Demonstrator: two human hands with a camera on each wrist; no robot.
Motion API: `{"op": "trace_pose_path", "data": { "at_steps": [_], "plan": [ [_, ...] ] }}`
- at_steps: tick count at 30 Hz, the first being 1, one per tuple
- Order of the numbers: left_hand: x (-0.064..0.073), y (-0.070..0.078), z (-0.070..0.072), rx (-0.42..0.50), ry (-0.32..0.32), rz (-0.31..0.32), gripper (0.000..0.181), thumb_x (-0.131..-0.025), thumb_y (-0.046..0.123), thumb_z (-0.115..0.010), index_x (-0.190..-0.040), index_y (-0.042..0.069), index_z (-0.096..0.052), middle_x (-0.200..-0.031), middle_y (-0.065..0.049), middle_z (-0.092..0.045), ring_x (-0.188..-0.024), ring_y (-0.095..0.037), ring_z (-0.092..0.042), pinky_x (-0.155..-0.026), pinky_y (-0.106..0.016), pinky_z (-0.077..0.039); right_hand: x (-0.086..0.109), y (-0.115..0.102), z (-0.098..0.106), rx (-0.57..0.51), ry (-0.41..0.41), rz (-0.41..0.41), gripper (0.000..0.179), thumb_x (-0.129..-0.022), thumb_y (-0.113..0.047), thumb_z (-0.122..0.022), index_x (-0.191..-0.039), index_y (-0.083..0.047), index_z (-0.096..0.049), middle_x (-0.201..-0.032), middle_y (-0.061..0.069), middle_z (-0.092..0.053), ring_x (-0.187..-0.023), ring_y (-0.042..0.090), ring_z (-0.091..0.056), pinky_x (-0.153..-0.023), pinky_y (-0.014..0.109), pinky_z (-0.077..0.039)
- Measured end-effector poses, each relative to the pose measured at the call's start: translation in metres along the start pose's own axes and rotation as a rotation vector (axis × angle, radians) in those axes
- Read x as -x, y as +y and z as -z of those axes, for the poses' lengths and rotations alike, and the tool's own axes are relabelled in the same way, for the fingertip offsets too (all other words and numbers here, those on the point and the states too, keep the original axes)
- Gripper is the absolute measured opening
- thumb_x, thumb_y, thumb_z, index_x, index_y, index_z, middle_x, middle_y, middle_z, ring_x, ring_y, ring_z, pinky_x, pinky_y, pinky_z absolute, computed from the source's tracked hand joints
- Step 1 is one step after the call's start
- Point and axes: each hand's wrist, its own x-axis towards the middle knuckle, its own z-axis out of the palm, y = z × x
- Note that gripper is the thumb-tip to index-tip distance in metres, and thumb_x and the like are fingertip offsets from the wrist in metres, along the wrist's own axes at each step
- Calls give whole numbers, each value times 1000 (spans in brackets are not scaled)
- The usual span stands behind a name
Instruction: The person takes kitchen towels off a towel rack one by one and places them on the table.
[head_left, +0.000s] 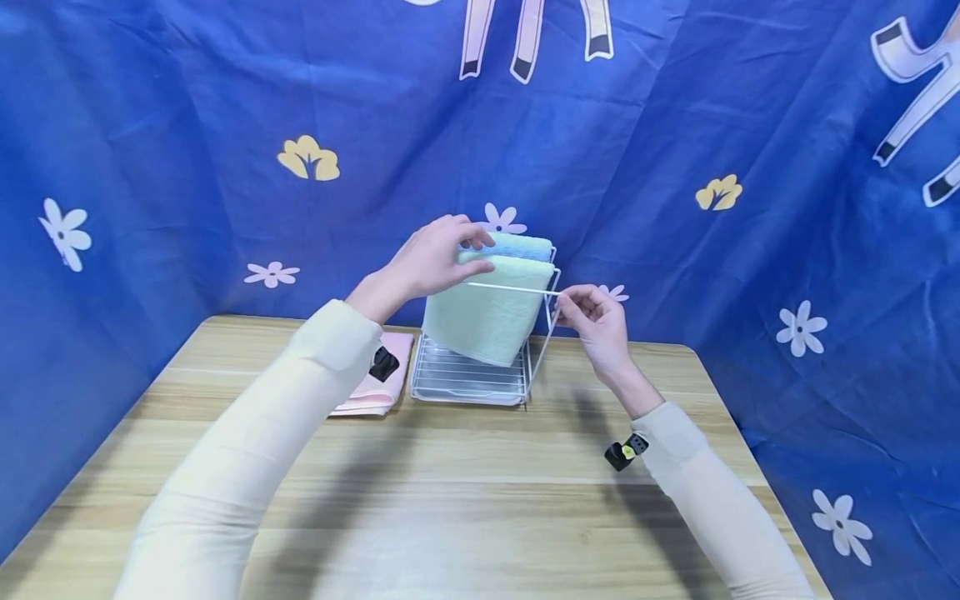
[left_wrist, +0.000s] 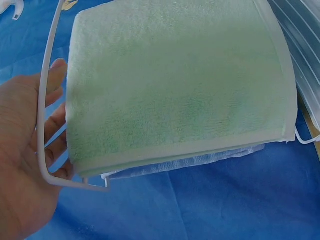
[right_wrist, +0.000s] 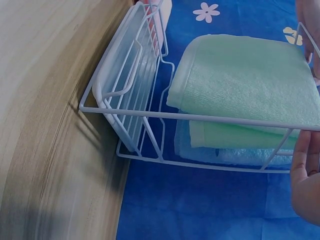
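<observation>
A white wire rack (right_wrist: 210, 118) stands at the back of the table. Over its upper bars hang a folded light green towel (head_left: 487, 312) and, behind that, a blue towel (head_left: 525, 246). My right hand (head_left: 596, 325) pinches the rack's top front corner between thumb and fingers. At the upper left of the green towel is my left hand (head_left: 442, 254), its fingers loosely bent and the thumb apart from them. In the left wrist view, the left hand (left_wrist: 30, 145) lies beside the towel's edge, with a rack wire crossing in front of it.
Below the towels, a tray (head_left: 468, 387) sits in the rack's base. A folded pink towel (head_left: 382, 392) lies on the wooden table (head_left: 465, 500) left of the rack, partly hidden by the left sleeve. A blue patterned curtain (head_left: 390, 108) hangs close behind and along both sides.
</observation>
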Motion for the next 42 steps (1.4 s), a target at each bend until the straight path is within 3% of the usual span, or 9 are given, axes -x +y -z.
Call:
{"op": "trace_pose_path", "data": {
  "at_steps": [9,21,31,42],
  "plan": [
    [-10,1,-3,6,-55,25,39,-96,36,-79,-127,12,-72,-121,-10,-74,-116,-29,-68,-101,-50,-53,1,0,2,11,6,-5,32,-100,11,-59,-94,-18,-72,-81,-4,-74,-74,6,-70,-73,22,-62],
    [-11,2,-2,6,-105,60,36,-96,37,-79,-123,15,-74,-123,-10,-74,-116,-30,-68,-100,-51,-53,0,0,2,10,11,-14,32,-100,10,-60,-94,-19,-73,-81,-4,-73,-74,8,-70,-73,22,-63],
    [-13,1,-3,6,-122,79,36,-97,38,-77,-124,14,-75,-124,-11,-74,-117,-31,-68,-99,-50,-54,2,-1,0,19,6,-4,31,-101,10,-59,-94,-18,-72,-81,-4,-73,-73,7,-70,-73,22,-62],
    [-12,0,-1,5,-98,41,27,-99,35,-75,-116,14,-78,-119,-10,-75,-112,-29,-69,-96,-49,-54,2,-2,-1,21,9,-7,31,-101,9,-60,-95,-19,-73,-82,-4,-73,-75,8,-70,-73,22,-62]
  ]
}}
